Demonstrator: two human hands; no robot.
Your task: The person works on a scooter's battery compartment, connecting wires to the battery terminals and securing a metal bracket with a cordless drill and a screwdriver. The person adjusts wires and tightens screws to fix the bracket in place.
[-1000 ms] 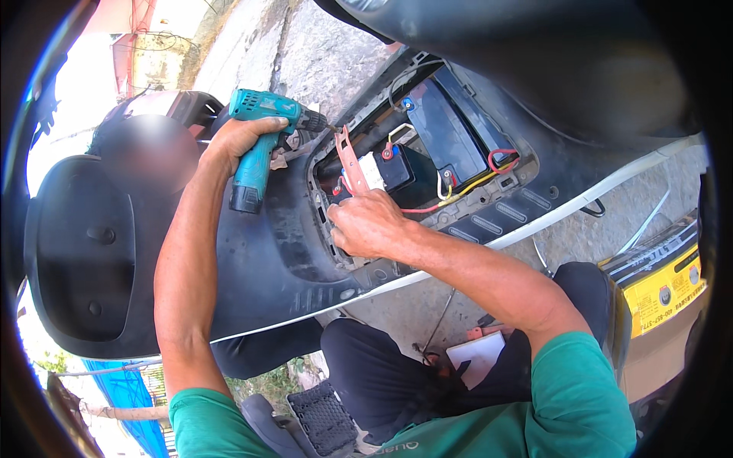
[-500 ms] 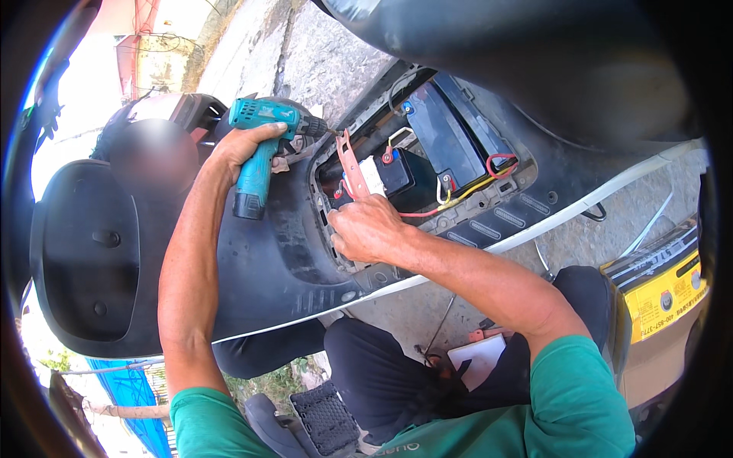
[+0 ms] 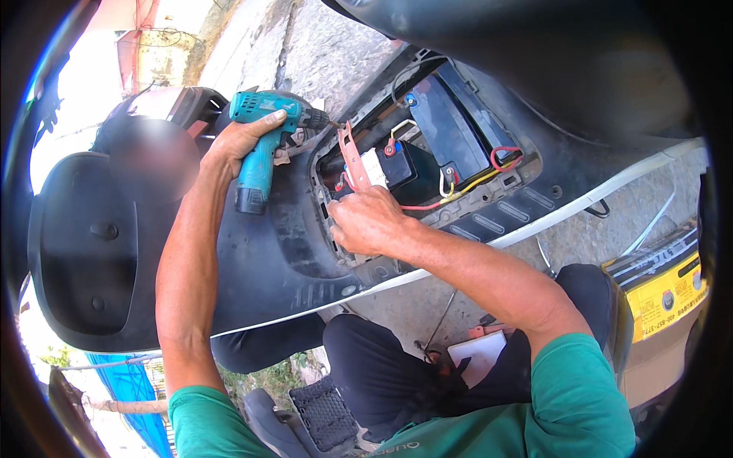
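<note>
My left hand (image 3: 243, 143) is wrapped round the grip of a teal cordless drill (image 3: 258, 164), whose black chuck points right. The drill's bit ends close to the forked tip of a flat, faded-red strip (image 3: 352, 156); I cannot tell whether they touch. My right hand (image 3: 368, 221) is closed on the strip's lower end over the open battery bay (image 3: 324, 229) of a scooter. A white label-like patch shows beside the strip. Just right of it sit a small black battery (image 3: 416, 172) with red and white leads and a larger dark-blue battery (image 3: 447, 126).
The scooter's black floorboard (image 3: 256, 263) surrounds the bay, with a dark seat-like shape (image 3: 534, 61) above right. A yellow and brown carton (image 3: 657, 305) stands at the right. A white pad (image 3: 479, 357) lies on the ground near my dark-trousered knees. Another person is at the upper left.
The scooter's bay and the batteries appear shifted slightly in the picture. Both hands keep their holds, and the drill stays by the strip's forked tip.
</note>
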